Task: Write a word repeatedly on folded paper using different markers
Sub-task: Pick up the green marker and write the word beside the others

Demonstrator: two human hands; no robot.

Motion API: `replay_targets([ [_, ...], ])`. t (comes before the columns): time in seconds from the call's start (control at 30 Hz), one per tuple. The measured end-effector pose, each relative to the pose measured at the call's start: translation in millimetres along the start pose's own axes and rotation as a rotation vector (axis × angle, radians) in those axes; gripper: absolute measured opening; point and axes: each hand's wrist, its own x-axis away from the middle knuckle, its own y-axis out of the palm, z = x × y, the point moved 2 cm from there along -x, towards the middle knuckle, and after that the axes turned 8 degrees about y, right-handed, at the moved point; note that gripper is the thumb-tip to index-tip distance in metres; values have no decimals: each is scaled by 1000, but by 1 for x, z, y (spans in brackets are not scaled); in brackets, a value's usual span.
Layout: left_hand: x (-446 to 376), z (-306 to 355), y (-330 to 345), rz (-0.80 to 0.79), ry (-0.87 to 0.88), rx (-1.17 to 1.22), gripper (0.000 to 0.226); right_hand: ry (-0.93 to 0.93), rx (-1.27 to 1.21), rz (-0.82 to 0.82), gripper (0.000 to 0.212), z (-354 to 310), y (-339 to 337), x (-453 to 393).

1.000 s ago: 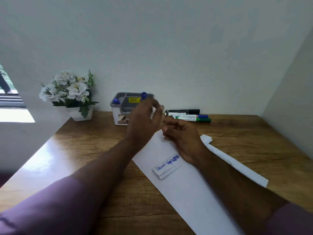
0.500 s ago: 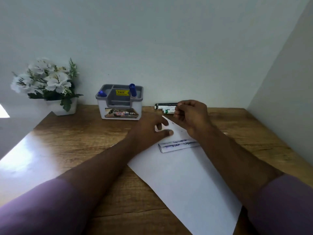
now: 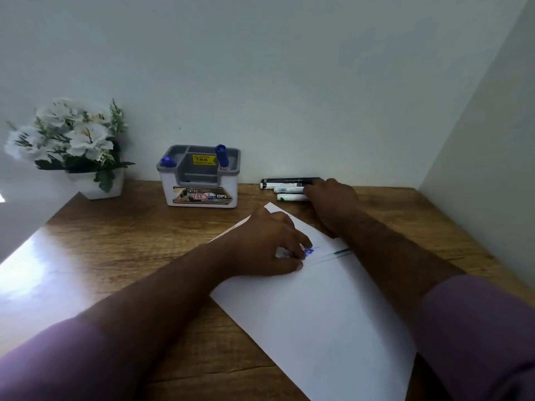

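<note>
White paper (image 3: pixel 318 308) lies slantwise on the wooden tabletop (image 3: pixel 130 241), near-centre, running from the far middle to the near right edge; blurred blue and green marks show on it just right of the left hand. Left hand (image 3: pixel 269 244) rests on the paper's far part, fingers curled down onto a folded strip, thumb alongside; exact pinch too blurred to tell. Right hand (image 3: pixel 333 201) reaches to the far side, fingers over the markers (image 3: pixel 285 188) lying in a row against the wall; whether it grips one cannot be told. Tabletop: brown wood grain, bright glare at left. Pale walls (image 3: pixel 289 82) meet in a corner at far right. Left of the markers, a grey-and-white organiser (image 3: pixel 199 183) with a yellow price sticker and two blue-capped pens. Far left, a white pot of white flowers (image 3: pixel 72 143). Purple sleeves at both near corners.
</note>
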Motion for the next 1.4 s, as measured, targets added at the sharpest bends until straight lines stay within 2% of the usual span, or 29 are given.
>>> replay_targets([
  [0.13,3,3,-3,16,-13,99,24,2,79,-62,28,0,-13,-8],
  [0.2,5,6,-6,20,-38,185,27,-1,21,10,30,5,-27,-4],
  [0.23,7,8,-6,18,-74,247,29,14,-108,70,27,9,-34,0],
  [0.27,8,9,-6,22,-120,303,31,38,-354,109,21,13,-39,9],
  [0.3,11,10,-4,39,-167,340,32,69,-709,109,15,14,-42,21],
  [0.37,15,12,0,83,-242,359,34,172,-1477,-28,4,7,-40,52],
  [0.4,18,13,1,102,-260,350,35,232,-1745,-110,6,1,-34,67],
  [0.43,20,15,3,119,-265,331,34,293,-1916,-174,11,-3,-27,79],
  [0.5,22,19,6,156,-293,308,30,381,-2098,-262,15,-5,-16,92],
  [0.57,23,22,9,245,-375,324,26,415,-2151,-286,17,1,-12,92],
  [0.63,23,25,9,439,-474,307,27,428,-2136,-273,16,5,-11,89],
  [0.7,19,30,4,636,-506,274,31,381,-2100,-275,13,5,-8,88],
  [0.73,16,32,2,656,-511,269,36,339,-2080,-280,13,3,-7,88],
  [0.8,5,34,2,527,-526,241,41,278,-2055,-287,18,2,-5,89],
  [0.83,0,34,4,454,-518,199,35,262,-2054,-295,19,2,-4,89],
  [0.9,-4,33,6,393,-477,127,21,224,-2067,-319,16,2,-4,89],
  [0.97,-3,34,4,361,-408,111,17,191,-2096,-328,16,3,-3,88],
  [1.07,-4,34,-4,303,-323,168,21,215,-2155,-337,21,4,0,89],
  [1.17,-4,31,-10,261,-338,331,20,262,-2207,-369,18,5,-6,91],
  [1.23,5,21,-13,283,-392,492,22,385,-2319,-366,20,11,-6,90],
  [1.33,30,-2,-29,449,-565,571,29,545,-2437,-285,37,19,-4,86],
  [1.4,32,-6,-34,478,-572,550,32,549,-2425,-265,29,16,-6,85],
])
